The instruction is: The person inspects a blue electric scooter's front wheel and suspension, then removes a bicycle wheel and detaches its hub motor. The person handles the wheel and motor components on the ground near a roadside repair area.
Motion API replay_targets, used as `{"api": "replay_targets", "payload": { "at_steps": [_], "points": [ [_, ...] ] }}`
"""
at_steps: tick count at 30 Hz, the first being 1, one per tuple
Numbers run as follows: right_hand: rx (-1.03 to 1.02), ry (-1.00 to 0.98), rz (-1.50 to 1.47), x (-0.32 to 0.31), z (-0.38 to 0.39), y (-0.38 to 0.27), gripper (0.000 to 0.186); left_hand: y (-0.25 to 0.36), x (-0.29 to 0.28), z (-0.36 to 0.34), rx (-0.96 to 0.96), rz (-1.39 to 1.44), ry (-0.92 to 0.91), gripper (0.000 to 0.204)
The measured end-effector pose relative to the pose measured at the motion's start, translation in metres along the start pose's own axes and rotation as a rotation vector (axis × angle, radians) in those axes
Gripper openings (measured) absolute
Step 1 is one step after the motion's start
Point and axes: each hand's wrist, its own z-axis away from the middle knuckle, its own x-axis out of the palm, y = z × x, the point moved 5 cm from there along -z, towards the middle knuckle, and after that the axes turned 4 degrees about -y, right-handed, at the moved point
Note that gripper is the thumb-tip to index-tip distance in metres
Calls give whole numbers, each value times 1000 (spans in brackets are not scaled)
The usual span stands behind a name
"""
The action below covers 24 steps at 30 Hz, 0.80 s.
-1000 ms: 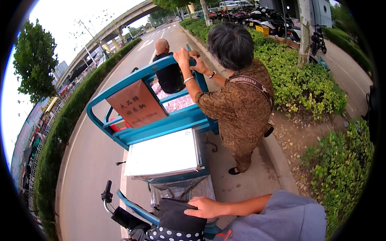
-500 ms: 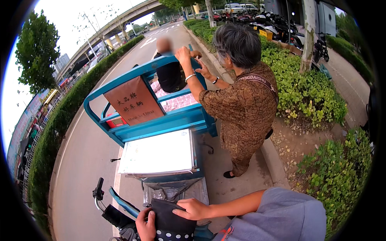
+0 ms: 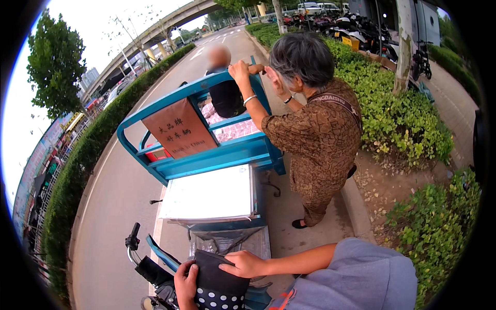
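Both my hands are on a black, flat piece of fabric (image 3: 211,276) with white dots along its lower part, at the bottom centre. My left hand (image 3: 186,283) grips its left edge, thumb on top. The fingers of my right hand (image 3: 245,264) are bent over its upper right side. Whether it is a bag or a cover I cannot tell. Left of it is a handlebar (image 3: 133,244) with a black grip. Beyond lies a white-topped seat box (image 3: 209,194) on a blue cargo tricycle (image 3: 217,159).
A person in a brown patterned outfit (image 3: 325,139) stands at the tricycle's right side, hands at its rail. Another person in black (image 3: 226,98) sits in the cargo bed on pink checked cloth (image 3: 235,130). A kerb (image 3: 356,206) and shrubs (image 3: 403,119) border the right; a hedge (image 3: 77,170) runs left.
The surroundings have shifted slightly to the right in view. The standing person's right hand is raised more upright near the rail. My hands keep their hold on the black fabric.
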Motion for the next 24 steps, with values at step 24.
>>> {"api": "replay_targets", "payload": {
  "at_steps": [24],
  "points": [
    [-30,-48,-56,6,-2,3,43,68,-38,-32,172,-53,77,28]
  ]
}}
